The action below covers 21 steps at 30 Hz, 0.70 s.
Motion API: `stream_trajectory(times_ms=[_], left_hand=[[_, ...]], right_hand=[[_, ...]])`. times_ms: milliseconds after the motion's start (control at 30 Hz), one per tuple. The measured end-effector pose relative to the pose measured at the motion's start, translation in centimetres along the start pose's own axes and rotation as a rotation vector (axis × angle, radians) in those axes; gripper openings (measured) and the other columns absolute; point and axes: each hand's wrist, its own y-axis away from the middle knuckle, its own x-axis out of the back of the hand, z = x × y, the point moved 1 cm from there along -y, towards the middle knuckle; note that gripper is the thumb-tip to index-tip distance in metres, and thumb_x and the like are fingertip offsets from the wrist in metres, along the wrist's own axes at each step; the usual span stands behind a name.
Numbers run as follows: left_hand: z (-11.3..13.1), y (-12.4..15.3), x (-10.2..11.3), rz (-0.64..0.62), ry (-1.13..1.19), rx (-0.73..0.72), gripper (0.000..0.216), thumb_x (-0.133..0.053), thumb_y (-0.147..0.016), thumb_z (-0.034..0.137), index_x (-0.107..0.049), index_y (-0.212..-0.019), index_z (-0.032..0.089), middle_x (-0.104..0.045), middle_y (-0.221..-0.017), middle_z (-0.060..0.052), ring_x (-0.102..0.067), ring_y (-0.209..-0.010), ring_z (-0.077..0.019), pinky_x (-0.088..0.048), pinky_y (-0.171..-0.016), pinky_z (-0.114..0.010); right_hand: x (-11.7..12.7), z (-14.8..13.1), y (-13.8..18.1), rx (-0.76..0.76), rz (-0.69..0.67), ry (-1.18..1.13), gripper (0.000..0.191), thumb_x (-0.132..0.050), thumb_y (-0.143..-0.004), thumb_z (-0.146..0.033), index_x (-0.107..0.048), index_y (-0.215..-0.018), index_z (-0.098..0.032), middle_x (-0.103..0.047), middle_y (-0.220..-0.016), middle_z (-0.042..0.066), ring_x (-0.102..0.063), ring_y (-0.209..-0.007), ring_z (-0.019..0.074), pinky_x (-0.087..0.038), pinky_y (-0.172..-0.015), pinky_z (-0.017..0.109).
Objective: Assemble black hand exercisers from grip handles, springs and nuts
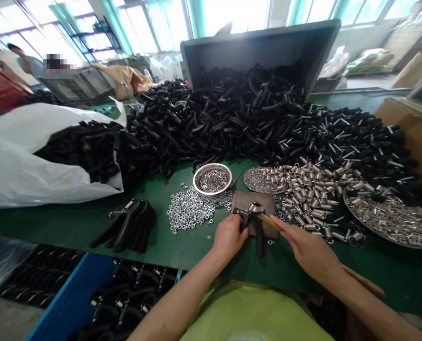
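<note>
My left hand [229, 235] grips a black handle part [260, 241] and steadies it on a flat metal plate [268, 201]. My right hand [303, 244] is closed around the wooden shaft of a hammer [272, 222]; the shaft's end sticks out past my wrist. The hammer's head is right at the part's upper end, near its metal fitting; whether they touch I cannot tell. Left of the plate lie loose nuts [189, 208], and a metal bowl [213, 179] of small metal pieces stands behind them. Springs [307, 189] are heaped to the right.
A large pile of black handles [232, 118] spills from a tipped grey bin [325, 52]. At left are a white sack [15, 156] and a small stack of handles [134, 227]. A tray of pins [392, 220] stands at right. Below the table edge is a blue crate [72, 289].
</note>
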Motion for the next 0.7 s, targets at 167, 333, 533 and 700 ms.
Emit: stream_trajectory(times_ms=[167, 333, 533, 700], left_hand=[[-0.1, -0.1, 0.0, 0.009, 0.026, -0.016, 0.010, -0.057, -0.076, 0.028, -0.052, -0.082, 0.020, -0.059, -0.083, -0.004, -0.056, -0.076, -0.0192, -0.039, -0.065, -0.028], [0.0, 0.0, 0.0, 0.006, 0.017, -0.017, 0.009, -0.056, -0.076, 0.027, -0.052, -0.080, 0.020, -0.059, -0.081, -0.004, -0.056, -0.075, -0.0198, -0.038, -0.064, -0.028], [0.0, -0.2, 0.0, 0.005, 0.034, -0.015, 0.008, -0.055, -0.077, 0.026, -0.051, -0.079, 0.020, -0.058, -0.080, -0.004, -0.056, -0.075, -0.0189, -0.038, -0.064, -0.027], [0.3, -0.4, 0.3, -0.003, 0.016, 0.007, 0.006, -0.055, -0.076, 0.024, -0.051, -0.076, 0.020, -0.058, -0.078, -0.003, -0.055, -0.073, -0.0177, -0.037, -0.063, -0.026]], right_hand=[[0.3, 0.2, 0.1, 0.004, 0.185, -0.030, 0.045, -0.035, -0.091, -0.025, -0.042, -0.136, -0.026, -0.064, -0.114, 0.009, -0.065, -0.093, 0.0210, -0.053, -0.078, 0.032], [-0.2, 0.9, -0.5, -0.035, -0.075, 0.113, 0.046, -0.036, -0.090, -0.024, -0.042, -0.135, -0.034, -0.070, -0.103, 0.003, -0.069, -0.073, 0.0206, -0.056, -0.065, 0.035], [3.5, -0.8, -1.9, -0.014, 0.339, -0.059, 0.046, -0.037, -0.092, -0.025, -0.036, -0.138, -0.028, -0.060, -0.123, 0.006, -0.064, -0.098, 0.0215, -0.054, -0.079, 0.033], [0.9, 1.2, -3.2, 0.027, 0.233, 0.143, 0.044, -0.037, -0.091, -0.025, -0.043, -0.134, -0.030, -0.069, -0.105, 0.005, -0.069, -0.075, 0.0220, -0.056, -0.065, 0.035]])
